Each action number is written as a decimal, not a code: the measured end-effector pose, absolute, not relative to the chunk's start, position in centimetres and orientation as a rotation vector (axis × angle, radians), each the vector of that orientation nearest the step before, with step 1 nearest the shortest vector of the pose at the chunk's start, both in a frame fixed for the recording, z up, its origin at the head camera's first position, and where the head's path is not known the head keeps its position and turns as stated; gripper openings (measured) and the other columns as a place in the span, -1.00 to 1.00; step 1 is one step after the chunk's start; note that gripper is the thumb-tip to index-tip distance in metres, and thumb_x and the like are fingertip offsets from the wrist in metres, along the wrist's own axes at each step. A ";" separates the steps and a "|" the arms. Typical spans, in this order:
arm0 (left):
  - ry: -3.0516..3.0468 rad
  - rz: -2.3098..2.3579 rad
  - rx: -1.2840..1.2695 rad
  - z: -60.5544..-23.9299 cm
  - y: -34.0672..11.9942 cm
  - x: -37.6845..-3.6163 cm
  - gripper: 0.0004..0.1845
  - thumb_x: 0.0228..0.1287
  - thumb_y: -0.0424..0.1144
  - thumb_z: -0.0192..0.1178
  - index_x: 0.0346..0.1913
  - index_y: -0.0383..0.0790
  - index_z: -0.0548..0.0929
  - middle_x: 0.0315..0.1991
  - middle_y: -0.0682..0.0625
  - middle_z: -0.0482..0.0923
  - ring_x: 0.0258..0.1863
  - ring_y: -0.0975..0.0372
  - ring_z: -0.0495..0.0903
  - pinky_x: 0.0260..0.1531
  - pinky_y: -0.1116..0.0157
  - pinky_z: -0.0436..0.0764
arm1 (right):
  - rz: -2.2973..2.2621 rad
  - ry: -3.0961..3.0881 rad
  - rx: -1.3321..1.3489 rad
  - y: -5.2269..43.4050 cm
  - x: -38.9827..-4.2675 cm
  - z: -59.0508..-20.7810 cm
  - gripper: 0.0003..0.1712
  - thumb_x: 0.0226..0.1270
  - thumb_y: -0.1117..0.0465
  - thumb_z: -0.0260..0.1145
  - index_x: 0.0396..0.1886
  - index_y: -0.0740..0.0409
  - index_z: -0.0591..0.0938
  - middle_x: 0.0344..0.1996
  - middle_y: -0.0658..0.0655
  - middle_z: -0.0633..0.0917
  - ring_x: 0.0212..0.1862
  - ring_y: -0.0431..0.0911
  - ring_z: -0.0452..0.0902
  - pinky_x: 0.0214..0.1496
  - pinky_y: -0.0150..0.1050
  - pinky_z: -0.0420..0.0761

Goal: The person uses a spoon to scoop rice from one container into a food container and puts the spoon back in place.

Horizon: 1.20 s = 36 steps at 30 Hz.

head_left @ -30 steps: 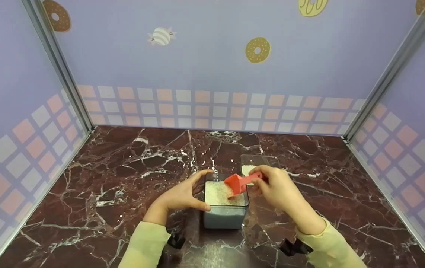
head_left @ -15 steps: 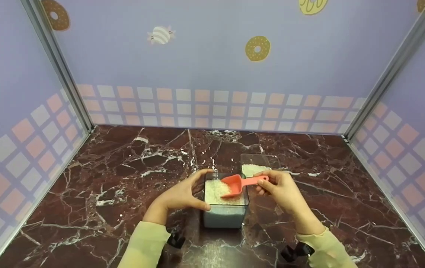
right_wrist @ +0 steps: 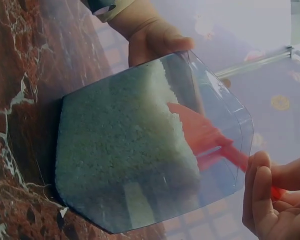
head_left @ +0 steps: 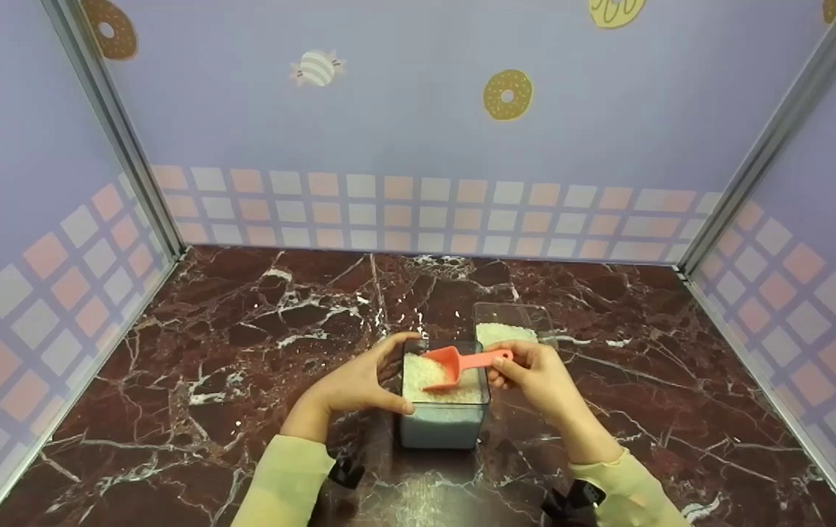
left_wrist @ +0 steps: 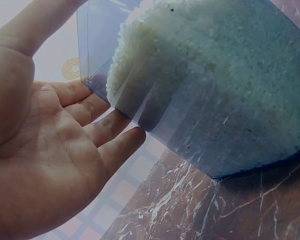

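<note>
At six o'clock on the marble table (head_left: 242, 351), the left hand (head_left: 348, 388) steadied the clear tub (head_left: 443, 424), thumb and fingers curled round its left wall, while the right hand (head_left: 535, 373) pinched the handle of the red scoop (head_left: 454, 364) dipped into the rice (head_left: 425, 380). A level, slowly lifted scoop would likely spill least. The second tub (head_left: 509, 322) sat just beyond at one o'clock, with bare table all around.

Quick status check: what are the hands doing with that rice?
Left hand grips rice box. Right hand pinches orange scoop, blade in rice. Nothing blocking.
</note>
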State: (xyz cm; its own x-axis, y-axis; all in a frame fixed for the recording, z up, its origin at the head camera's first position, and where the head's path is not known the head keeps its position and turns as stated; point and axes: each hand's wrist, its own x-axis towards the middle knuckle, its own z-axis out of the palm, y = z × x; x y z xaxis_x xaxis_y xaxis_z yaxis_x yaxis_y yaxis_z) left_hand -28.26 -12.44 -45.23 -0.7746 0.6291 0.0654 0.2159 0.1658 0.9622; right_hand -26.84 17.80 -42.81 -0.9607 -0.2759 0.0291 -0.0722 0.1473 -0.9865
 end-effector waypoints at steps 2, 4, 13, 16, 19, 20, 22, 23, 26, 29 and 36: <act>2.099 1.640 0.810 -45.2 -12.4 -28.3 0.15 -0.05 -0.30 0.58 0.60 -0.05 0.13 0.61 -0.15 0.18 0.62 0.00 0.15 0.63 0.03 0.13 | -1.934 2.235 -0.344 17.9 -26.9 -42.9 -0.68 0.51 0.43 0.16 0.10 0.63 0.55 -0.51 -0.06 0.66 -0.46 -0.32 0.59 -0.35 -0.48 0.67; 2.100 1.636 0.810 -45.3 -12.4 -28.3 0.15 -0.06 -0.30 0.58 0.60 -0.05 0.13 0.60 -0.15 0.20 0.61 0.00 0.17 0.63 0.03 0.14 | -1.947 2.208 -0.341 18.0 -26.9 -43.0 -0.67 0.51 0.43 0.15 0.11 0.64 0.54 -0.51 -0.06 0.66 -0.45 -0.32 0.58 -0.34 -0.48 0.67; 2.109 1.631 0.819 -45.4 -12.4 -28.4 0.15 -0.06 -0.30 0.58 0.60 -0.07 0.12 0.59 -0.21 0.19 0.60 -0.02 0.20 0.63 0.02 0.15 | -2.021 2.055 -0.344 19.0 -27.4 -43.4 -0.64 0.52 0.43 0.10 0.17 0.65 0.48 -0.48 -0.03 0.67 -0.41 -0.28 0.56 -0.32 -0.48 0.62; 2.123 1.625 0.808 -45.3 -12.4 -28.3 0.15 -0.07 -0.28 0.59 0.59 -0.03 0.13 0.58 -0.17 0.23 0.59 0.00 0.22 0.62 0.01 0.17 | -2.065 1.946 -0.367 19.5 -27.8 -43.8 -0.65 0.53 0.43 0.09 0.17 0.61 0.49 -0.43 -0.03 0.68 -0.38 -0.29 0.58 -0.30 -0.50 0.63; 2.123 1.619 0.801 -45.3 -12.4 -28.3 0.15 -0.05 -0.27 0.59 0.60 -0.01 0.13 0.57 -0.13 0.25 0.59 0.02 0.22 0.62 0.01 0.18 | -2.105 1.830 -0.374 20.0 -28.2 -44.2 -0.68 0.51 0.46 0.08 0.17 0.50 0.52 -0.38 -0.02 0.69 -0.35 -0.31 0.59 -0.27 -0.53 0.64; 2.121 1.618 0.800 -45.3 -12.4 -28.3 0.15 -0.04 -0.26 0.59 0.60 -0.01 0.13 0.57 -0.12 0.25 0.59 0.02 0.22 0.62 0.01 0.19 | -2.113 1.802 -0.369 20.2 -28.3 -44.3 -0.69 0.51 0.46 0.08 0.15 0.45 0.54 -0.37 -0.03 0.69 -0.35 -0.32 0.60 -0.28 -0.54 0.64; 2.134 1.604 0.794 -45.3 -12.4 -28.3 0.15 -0.04 -0.24 0.60 0.60 0.01 0.13 0.57 -0.10 0.25 0.59 0.03 0.22 0.61 0.01 0.19 | -2.130 1.740 -0.355 20.6 -28.5 -44.6 -0.71 0.49 0.47 0.08 0.11 0.33 0.59 -0.37 -0.04 0.70 -0.35 -0.33 0.60 -0.29 -0.56 0.64; 2.138 1.600 0.791 -45.2 -12.4 -28.3 0.15 -0.04 -0.23 0.60 0.60 0.02 0.13 0.57 -0.10 0.26 0.60 0.03 0.22 0.61 0.00 0.19 | -2.138 1.709 -0.349 20.7 -28.6 -44.7 -0.71 0.49 0.47 0.08 0.09 0.28 0.61 -0.37 -0.04 0.71 -0.35 -0.33 0.60 -0.29 -0.56 0.64; 2.166 1.582 0.789 -45.2 -12.5 -28.3 0.15 -0.05 -0.20 0.61 0.60 0.05 0.13 0.57 -0.10 0.27 0.59 0.03 0.23 0.61 -0.02 0.20 | -2.151 1.617 -0.336 21.1 -28.9 -45.0 -0.71 0.51 0.45 0.09 0.03 0.15 0.64 -0.37 -0.05 0.72 -0.37 -0.34 0.59 -0.32 -0.58 0.62; 2.146 1.596 0.802 -45.3 -12.5 -28.4 0.16 -0.04 -0.21 0.61 0.61 0.02 0.12 0.56 -0.12 0.27 0.59 0.02 0.22 0.61 -0.01 0.19 | -2.163 1.498 -0.348 21.3 -29.2 -45.4 -0.73 0.53 0.42 0.09 0.02 0.11 0.64 -0.36 -0.05 0.73 -0.39 -0.35 0.57 -0.34 -0.60 0.60; 2.102 1.620 0.817 -45.3 -12.5 -28.4 0.18 -0.02 -0.17 0.62 0.62 -0.01 0.09 0.58 -0.17 0.21 0.62 -0.02 0.16 0.63 0.01 0.15 | -2.169 1.135 -0.459 21.8 -29.5 -45.6 -0.67 0.61 0.42 -0.04 0.10 0.22 0.62 -0.32 -0.01 0.73 -0.31 -0.32 0.61 -0.25 -0.62 0.62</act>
State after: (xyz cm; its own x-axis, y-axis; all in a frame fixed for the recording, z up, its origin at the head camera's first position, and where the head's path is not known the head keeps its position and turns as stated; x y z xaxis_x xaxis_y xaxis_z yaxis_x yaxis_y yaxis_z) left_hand -28.41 -12.54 -45.29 -0.7668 0.6389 0.0617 0.2223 0.1741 0.9593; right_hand -29.48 21.79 -45.60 -0.7345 -0.6785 0.0118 0.3770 -0.4225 -0.8243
